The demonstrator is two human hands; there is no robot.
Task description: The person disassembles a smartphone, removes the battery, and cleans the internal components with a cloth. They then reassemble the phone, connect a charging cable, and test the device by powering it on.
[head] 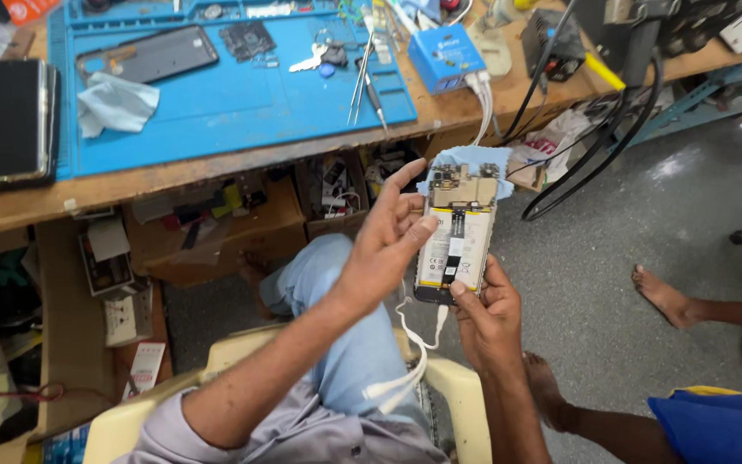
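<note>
Right hand [489,314] grips the opened phone [457,232] from below; left hand [386,245], fingers spread, steadies its left edge; support it evenly, avoiding the exposed board.

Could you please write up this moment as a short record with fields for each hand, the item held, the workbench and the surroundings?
Left hand: open, fingertips touching the phone's left edge
Right hand: grips the phone's lower end
Phone: back cover off, battery and circuit board exposed
Cloth: light blue, behind the phone's top
Workbench: blue mat with tweezers and a back cover
Nearby: another person's bare feet
</note>
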